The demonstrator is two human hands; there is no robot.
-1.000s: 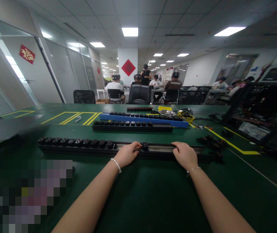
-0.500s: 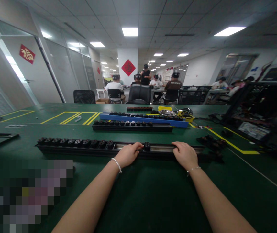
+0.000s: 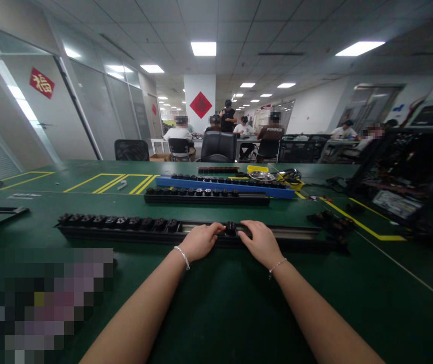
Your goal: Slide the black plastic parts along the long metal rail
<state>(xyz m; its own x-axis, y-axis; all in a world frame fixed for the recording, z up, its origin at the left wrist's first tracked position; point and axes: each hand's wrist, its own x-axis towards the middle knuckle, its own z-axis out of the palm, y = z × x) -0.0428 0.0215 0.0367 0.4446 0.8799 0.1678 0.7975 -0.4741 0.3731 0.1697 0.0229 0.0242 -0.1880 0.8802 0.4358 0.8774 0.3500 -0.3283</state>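
A long black rail (image 3: pixel 292 233) lies across the green table (image 3: pixel 216 303) in front of me, with several black sockets (image 3: pixel 118 221) lined up on its left half. One lone black socket (image 3: pixel 230 227) sits mid-rail. My left hand (image 3: pixel 199 241) rests curled on the rail, fingertips just left of that socket. My right hand (image 3: pixel 261 242) lies on the rail with its fingers reaching the socket from the right. Whether either hand grips the socket is hidden.
Behind lie a second black rail (image 3: pixel 207 197) and a blue rail (image 3: pixel 224 184), both carrying sockets. Loose black parts (image 3: pixel 330 221) sit at the right, a metal bowl (image 3: pixel 261 176) and a yellow tray (image 3: pixel 257 169) farther back. Dark equipment (image 3: pixel 406 182) stands at the right. People sit at distant tables.
My right hand has slid left along the rail to the lone socket. My left hand has stayed put.
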